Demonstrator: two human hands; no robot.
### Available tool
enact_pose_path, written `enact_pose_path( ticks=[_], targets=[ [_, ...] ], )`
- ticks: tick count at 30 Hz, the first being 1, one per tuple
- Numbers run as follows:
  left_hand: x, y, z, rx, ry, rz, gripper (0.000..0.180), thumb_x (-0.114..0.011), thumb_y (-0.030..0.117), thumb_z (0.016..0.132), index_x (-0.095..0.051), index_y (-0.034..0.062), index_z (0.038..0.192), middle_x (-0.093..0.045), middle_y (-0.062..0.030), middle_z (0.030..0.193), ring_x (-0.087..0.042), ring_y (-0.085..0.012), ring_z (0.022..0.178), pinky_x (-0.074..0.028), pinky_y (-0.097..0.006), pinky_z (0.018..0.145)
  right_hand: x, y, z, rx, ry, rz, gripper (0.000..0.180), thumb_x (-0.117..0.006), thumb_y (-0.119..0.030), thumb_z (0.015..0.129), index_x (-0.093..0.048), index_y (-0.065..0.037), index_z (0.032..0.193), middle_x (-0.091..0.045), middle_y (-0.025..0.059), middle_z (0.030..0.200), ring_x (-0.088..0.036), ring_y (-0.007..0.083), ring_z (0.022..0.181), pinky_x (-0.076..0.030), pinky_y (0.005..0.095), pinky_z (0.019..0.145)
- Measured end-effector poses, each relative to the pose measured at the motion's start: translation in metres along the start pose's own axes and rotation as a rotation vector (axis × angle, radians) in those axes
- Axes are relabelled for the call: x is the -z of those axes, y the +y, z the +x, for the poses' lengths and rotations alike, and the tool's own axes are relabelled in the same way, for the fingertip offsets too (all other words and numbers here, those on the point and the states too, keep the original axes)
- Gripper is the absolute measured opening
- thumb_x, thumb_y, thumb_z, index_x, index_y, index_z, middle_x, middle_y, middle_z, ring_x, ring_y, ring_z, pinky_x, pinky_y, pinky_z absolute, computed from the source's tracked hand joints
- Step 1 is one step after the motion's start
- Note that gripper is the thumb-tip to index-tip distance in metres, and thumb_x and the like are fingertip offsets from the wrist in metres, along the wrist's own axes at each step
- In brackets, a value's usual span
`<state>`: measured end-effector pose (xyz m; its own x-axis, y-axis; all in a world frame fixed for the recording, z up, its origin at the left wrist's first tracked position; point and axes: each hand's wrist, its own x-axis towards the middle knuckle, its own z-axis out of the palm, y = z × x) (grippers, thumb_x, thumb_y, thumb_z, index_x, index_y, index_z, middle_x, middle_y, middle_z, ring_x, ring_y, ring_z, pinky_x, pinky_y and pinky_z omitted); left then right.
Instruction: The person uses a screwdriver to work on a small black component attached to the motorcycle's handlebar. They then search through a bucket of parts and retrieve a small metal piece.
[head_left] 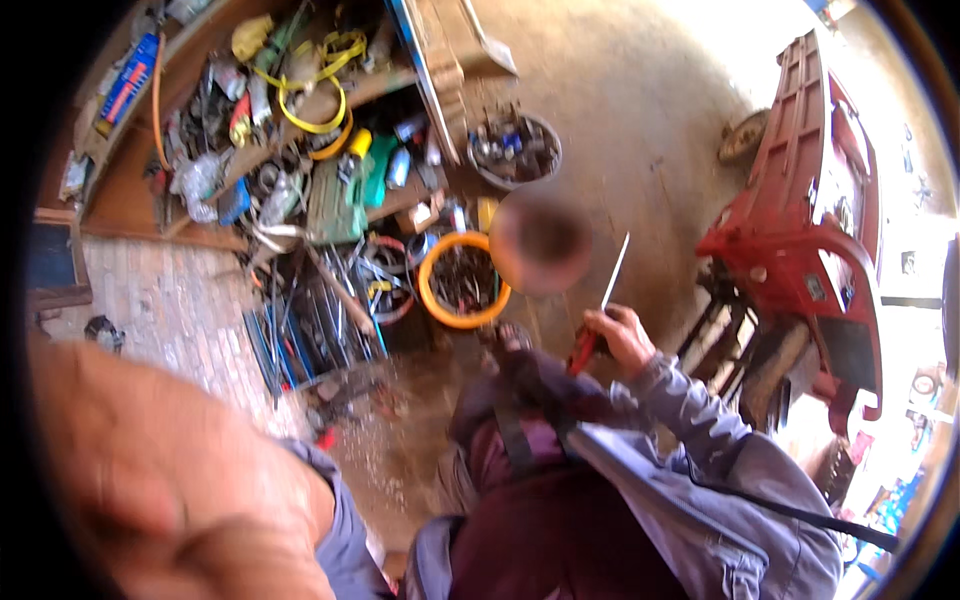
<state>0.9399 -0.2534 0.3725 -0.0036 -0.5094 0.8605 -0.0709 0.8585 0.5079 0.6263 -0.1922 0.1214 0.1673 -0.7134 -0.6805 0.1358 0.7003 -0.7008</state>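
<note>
My right hand, in a grey jacket sleeve, is closed around the red handle of a screwdriver. Its long thin metal shaft points up and away from me, over the floor. Large and close at the lower left is my left hand, raised toward the camera. Blur and nearness hide how its fingers lie, and I make out nothing held in it. Beyond my legs stands an orange-rimmed tub full of small dark metal parts.
A grey basin of parts stands farther off. At left are a cluttered wooden shelf and a blue rack of rods. A red metal vehicle body stands at right. A blurred round patch covers part of the middle.
</note>
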Motion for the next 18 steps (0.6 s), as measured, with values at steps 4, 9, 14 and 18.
enact_pose_path(
  ticks=[4, 9, 14, 18],
  targets=[
    [-0.012, -0.04, -0.026, 0.055, 0.022, -0.001, 0.032, -0.059, -0.015, 0.075, -0.056, -0.0007, 0.103, -0.061, -0.0144, 0.089, -0.056, -0.0129, 0.06, -0.046, -0.021, 0.051, -0.001, 0.042, -0.009, -0.031, 0.083, 0.172, 0.026, -0.055, -0.02, 0.097, -0.056, 0.005, 0.091, -0.064, 0.0154, 0.075, -0.067, 0.0283, 0.066, -0.057, 0.0388, 0.064],
    [0.009, -0.059, -0.149, 0.733, 0.15, 0.095, 0.023, -0.066, -0.008, 0.081, -0.06, -0.0013, 0.102, -0.063, -0.0084, 0.087, -0.055, -0.0079, 0.06, -0.046, -0.018, 0.052, -0.025, 0.053, -0.034, -0.098, 0.244, 0.254, 0.024, -0.06, -0.024, 0.095, -0.059, 0.0, 0.095, -0.066, 0.0099, 0.081, -0.067, 0.0209, 0.066, -0.055, 0.0332, 0.064],
    [0.003, -0.026, -0.297, 1.37, 0.035, 0.1, 0.018, -0.066, -0.004, 0.084, -0.065, 0.0028, 0.1, -0.064, -0.0015, 0.082, -0.056, -0.0059, 0.062, -0.045, -0.019, 0.054, -0.024, 0.077, -0.036, -0.108, 0.3, 0.372, 0.021, -0.061, -0.021, 0.094, -0.056, -0.002, 0.099, -0.065, 0.0093, 0.082, -0.068, 0.0194, 0.067, -0.058, 0.0324, 0.06],
    [-0.025, -0.013, -0.322, 1.616, -0.168, 0.027, 0.021, -0.073, 0.006, 0.085, -0.066, 0.0013, 0.104, -0.068, -0.003, 0.087, -0.062, -0.0091, 0.075, -0.051, -0.022, 0.068, -0.002, 0.094, -0.022, -0.156, 0.337, 0.401, 0.02, -0.061, -0.02, 0.093, -0.056, -0.002, 0.099, -0.064, 0.0093, 0.083, -0.068, 0.0199, 0.067, -0.058, 0.0324, 0.06]
  ],
)
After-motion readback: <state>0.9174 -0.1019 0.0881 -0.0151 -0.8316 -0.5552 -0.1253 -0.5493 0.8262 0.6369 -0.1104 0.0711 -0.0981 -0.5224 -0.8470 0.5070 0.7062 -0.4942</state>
